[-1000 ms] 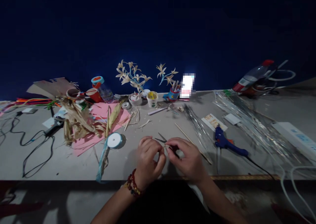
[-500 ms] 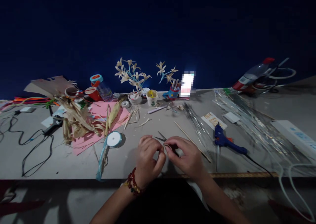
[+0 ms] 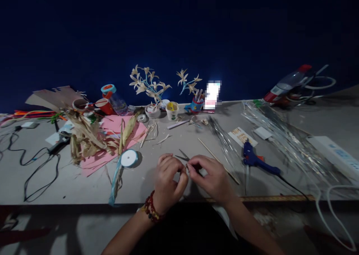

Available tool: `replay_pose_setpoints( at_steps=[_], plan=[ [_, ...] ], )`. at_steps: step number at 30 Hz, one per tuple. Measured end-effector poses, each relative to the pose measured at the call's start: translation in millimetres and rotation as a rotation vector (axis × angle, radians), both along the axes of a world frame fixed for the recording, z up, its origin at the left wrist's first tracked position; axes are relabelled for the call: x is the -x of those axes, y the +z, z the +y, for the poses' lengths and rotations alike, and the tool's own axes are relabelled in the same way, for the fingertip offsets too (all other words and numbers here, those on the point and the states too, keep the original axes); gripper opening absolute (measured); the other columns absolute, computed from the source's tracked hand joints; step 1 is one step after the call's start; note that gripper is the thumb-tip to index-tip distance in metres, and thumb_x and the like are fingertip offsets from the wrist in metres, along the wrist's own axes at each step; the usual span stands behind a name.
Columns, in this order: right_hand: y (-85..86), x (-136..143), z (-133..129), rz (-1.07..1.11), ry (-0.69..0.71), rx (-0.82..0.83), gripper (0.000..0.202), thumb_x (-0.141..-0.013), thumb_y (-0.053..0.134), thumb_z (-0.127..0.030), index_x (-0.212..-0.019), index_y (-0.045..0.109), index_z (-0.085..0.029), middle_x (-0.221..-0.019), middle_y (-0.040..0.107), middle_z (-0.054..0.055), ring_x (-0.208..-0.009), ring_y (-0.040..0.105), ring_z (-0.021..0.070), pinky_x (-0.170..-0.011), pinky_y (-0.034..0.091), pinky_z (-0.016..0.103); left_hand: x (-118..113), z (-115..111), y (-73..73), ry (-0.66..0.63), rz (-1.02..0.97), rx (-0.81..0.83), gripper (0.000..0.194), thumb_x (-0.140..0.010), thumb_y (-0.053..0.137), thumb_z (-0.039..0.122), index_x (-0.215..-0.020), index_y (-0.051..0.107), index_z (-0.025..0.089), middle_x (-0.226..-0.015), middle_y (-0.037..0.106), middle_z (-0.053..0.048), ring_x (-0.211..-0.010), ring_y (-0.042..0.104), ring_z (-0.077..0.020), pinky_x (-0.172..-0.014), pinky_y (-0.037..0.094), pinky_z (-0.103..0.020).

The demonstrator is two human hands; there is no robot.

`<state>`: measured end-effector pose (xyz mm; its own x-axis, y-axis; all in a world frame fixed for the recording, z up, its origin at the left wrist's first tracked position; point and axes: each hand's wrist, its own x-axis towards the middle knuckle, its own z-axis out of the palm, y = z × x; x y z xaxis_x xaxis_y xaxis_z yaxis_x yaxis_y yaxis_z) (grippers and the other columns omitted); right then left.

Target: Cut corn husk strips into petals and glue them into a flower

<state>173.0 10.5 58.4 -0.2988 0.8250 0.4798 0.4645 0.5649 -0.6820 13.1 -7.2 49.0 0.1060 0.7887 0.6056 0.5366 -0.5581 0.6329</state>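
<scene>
Left hand [image 3: 169, 177] and right hand [image 3: 211, 176] are hovering just this side of the scissors [image 3: 185, 158]; on each, thumb and forefinger are forming a pinch. Whether they are clamping anything: cannot tell, tips too small. Scissors are lying blades apart on the table [image 3: 95, 189], right fingers hiding their near end. Slim stick [image 3: 209, 150] is slanting to the scissors' right; blue glue gun [image 3: 249, 154] is lying farther right. Ribbon roll [image 3: 132, 155] is resting left of the scissors, dried husks [image 3: 91, 135] farther left.
</scene>
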Motion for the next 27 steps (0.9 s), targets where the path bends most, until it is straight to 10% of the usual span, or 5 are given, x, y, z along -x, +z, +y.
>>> replay_pose_setpoints(
  at_steps=[11,19,27],
  plan=[
    [-0.8,-11,0,0.036,0.043,0.094,0.026,-0.082,0.064,-0.014,-0.107,0.063,-0.021,-0.096,0.07,0.004,-0.073,0.067,0.0139,-0.064,0.054,0.023,2,-2,-2.0,0.013,-0.013,0.01,0.015,-0.08,0.05,0.008,-0.073,0.05,0.021,-0.066,0.055,0.002,-0.066,0.055,-0.0152,-0.091,0.046,-0.041],
    [1.9,-1,0,-0.071,0.031,-0.022,0.011,-0.091,0.056,-0.017,-0.082,0.061,-0.02,-0.072,0.067,0.0,-0.065,0.064,0.0148,-0.063,0.048,0.026,1,-4,0.4,0.0,0.025,0.013,0.016,-0.08,0.052,0.008,-0.072,0.05,0.021,-0.065,0.054,0.003,-0.065,0.053,-0.0145,-0.093,0.045,-0.041],
    [-1.8,-27,1,-0.068,-0.196,-0.147,0.009,-0.09,0.056,-0.015,-0.088,0.062,-0.021,-0.082,0.07,0.003,-0.066,0.065,0.0155,-0.066,0.051,0.028,2,-5,-2.2,0.041,0.009,0.016,0.016,-0.079,0.05,0.007,-0.071,0.048,0.021,-0.065,0.052,0.003,-0.065,0.052,-0.0147,-0.091,0.045,-0.041]
  ],
)
